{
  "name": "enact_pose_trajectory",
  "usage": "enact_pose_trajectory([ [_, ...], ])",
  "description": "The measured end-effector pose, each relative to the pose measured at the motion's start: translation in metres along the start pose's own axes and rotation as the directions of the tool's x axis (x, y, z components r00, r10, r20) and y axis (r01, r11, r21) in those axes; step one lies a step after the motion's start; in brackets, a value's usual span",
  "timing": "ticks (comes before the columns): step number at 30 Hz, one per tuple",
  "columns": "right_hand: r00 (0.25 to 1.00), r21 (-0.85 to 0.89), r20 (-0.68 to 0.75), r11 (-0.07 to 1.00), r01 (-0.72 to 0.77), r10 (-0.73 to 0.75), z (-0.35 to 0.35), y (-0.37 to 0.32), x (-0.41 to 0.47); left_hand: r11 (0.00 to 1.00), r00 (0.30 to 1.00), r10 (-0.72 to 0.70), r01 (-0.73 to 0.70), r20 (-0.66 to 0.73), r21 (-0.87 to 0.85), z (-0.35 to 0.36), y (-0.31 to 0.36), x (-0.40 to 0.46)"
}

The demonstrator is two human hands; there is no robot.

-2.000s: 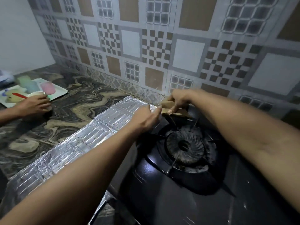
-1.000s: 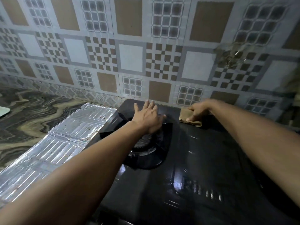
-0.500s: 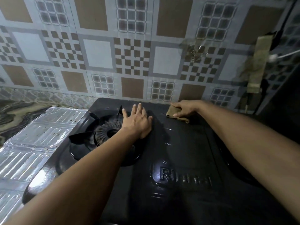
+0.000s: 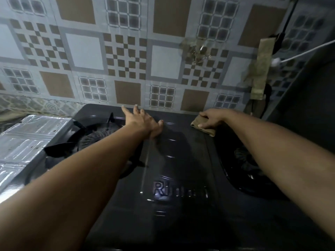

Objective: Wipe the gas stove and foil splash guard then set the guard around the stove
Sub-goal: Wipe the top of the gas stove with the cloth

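Observation:
A black two-burner gas stove (image 4: 177, 171) fills the middle of the view, with its left burner (image 4: 94, 140) partly behind my left arm and its right burner (image 4: 243, 158) partly behind my right arm. My left hand (image 4: 143, 122) lies flat on the stove top near the back edge, fingers spread. My right hand (image 4: 211, 117) presses a tan cloth (image 4: 203, 126) onto the stove's back right part. The silver foil splash guard (image 4: 27, 140) lies flat on the counter left of the stove.
A patterned tiled wall (image 4: 126, 57) rises right behind the stove. A brown strip (image 4: 261, 69) and a white cable (image 4: 299, 54) hang at the upper right. A dark surface (image 4: 311, 98) stands at the far right. Marbled countertop (image 4: 7, 124) shows at the far left.
My right hand has slid the cloth rightward along the stove's back edge. My left hand moved from over the left burner onto the flat middle of the stove. The view has shifted right.

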State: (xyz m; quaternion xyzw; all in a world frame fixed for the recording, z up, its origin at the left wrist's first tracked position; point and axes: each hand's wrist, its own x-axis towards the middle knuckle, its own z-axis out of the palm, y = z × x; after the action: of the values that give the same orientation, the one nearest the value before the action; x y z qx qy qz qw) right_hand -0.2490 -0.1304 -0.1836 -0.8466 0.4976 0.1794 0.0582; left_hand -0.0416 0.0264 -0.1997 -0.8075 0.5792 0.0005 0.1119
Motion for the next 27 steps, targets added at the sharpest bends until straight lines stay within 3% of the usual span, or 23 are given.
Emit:
enact_pose_trajectory([
  [5,0.998,0.003,0.044,0.999,0.050,-0.050,-0.004,0.028,0.012,0.956,0.967,0.256,-0.254,-0.006,-0.147,-0.015,0.064,0.026],
  [12,0.996,0.008,0.089,1.000,-0.004,0.004,-0.002,0.111,0.003,0.926,0.948,0.318,-0.315,-0.018,-0.209,-0.022,0.142,0.032],
  [20,0.994,0.076,0.105,0.997,-0.008,0.000,0.006,0.146,-0.003,0.818,0.903,0.399,-0.430,-0.160,-0.384,-0.038,0.205,0.024],
  [27,0.987,0.181,0.048,0.970,-0.160,0.154,0.022,0.186,-0.025,0.796,0.855,0.484,-0.518,-0.186,-0.313,-0.037,0.238,0.026],
])
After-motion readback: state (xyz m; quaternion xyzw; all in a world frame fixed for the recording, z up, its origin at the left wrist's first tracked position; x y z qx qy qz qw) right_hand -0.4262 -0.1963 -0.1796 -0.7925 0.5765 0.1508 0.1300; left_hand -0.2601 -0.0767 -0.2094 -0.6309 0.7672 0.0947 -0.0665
